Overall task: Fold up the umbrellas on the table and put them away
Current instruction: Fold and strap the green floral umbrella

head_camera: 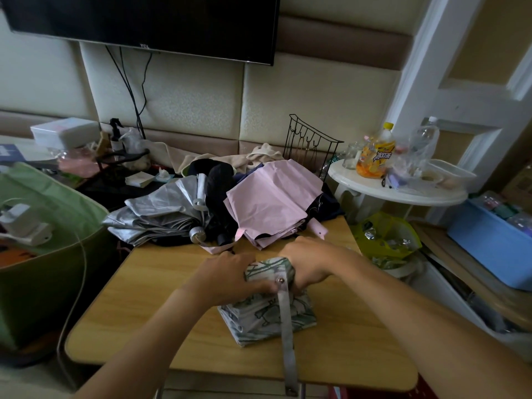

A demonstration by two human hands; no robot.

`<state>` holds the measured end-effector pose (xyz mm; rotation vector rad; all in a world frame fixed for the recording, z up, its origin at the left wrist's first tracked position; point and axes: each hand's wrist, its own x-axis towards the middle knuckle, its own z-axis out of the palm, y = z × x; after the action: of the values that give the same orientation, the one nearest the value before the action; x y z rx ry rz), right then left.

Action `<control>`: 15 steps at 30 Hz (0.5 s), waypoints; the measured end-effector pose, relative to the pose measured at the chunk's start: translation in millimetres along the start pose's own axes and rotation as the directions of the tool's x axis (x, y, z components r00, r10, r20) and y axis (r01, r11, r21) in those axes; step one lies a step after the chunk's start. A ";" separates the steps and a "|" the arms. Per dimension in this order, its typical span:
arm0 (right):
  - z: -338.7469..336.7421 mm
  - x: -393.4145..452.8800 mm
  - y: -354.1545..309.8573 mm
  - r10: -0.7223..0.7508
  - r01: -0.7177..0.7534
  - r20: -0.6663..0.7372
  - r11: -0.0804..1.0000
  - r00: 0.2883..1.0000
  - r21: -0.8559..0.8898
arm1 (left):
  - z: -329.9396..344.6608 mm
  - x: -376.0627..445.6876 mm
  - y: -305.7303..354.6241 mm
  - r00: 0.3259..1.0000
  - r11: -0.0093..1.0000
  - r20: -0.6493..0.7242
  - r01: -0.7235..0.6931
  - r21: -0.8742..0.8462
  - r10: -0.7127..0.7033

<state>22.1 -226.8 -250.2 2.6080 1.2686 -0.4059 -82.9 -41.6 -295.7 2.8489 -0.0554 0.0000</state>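
This is a lived-in room of a home, likely a bedroom or small living room. At twelve o'clock a wall-mounted television (144,21) hangs over padded cream wall panels (311,102). At two o'clock a round white side table (403,194) carries an orange drink bottle (377,154) and jars. A green fabric bag (54,226) sits at nine o'clock, a blue plastic bin (495,251) at three o'clock, around a wooden table (161,300).
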 end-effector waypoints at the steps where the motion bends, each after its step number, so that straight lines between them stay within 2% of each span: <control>1: -2.3 1.4 1.4 -0.003 0.003 0.023 1.000 1.000 0.000 | 0.3 -0.1 -2.2 1.000 0.999 0.020 -0.002 0.035 0.001; 3: -6.7 3.1 5.4 -0.009 0.009 0.067 1.000 0.998 0.012 | 1.3 0.3 -1.2 0.999 0.996 0.049 -0.026 0.090 0.021; 6: -12.7 0.9 7.5 -0.058 0.052 0.098 0.997 0.994 0.056 | 2.3 2.9 2.2 1.000 0.998 0.027 -0.014 0.058 0.012; 9: -11.6 -1.6 6.8 -0.054 0.044 0.064 0.988 0.997 0.146 | 2.2 5.2 -1.2 1.000 1.000 -0.017 0.001 0.030 0.000; 13: -13.4 -6.8 5.9 -0.065 0.062 0.004 0.967 0.998 0.247 | 3.4 6.4 -6.0 0.999 0.997 0.003 0.037 -0.062 -0.036; 15: -16.6 -8.8 5.5 -0.074 0.077 -0.023 0.975 0.997 0.207 | 2.4 7.1 -7.3 0.998 0.985 0.020 0.065 -0.158 -0.062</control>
<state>23.8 -231.5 -231.3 2.7437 1.4038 -0.5612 -75.5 -35.7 -300.1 2.6898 0.0314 -0.0376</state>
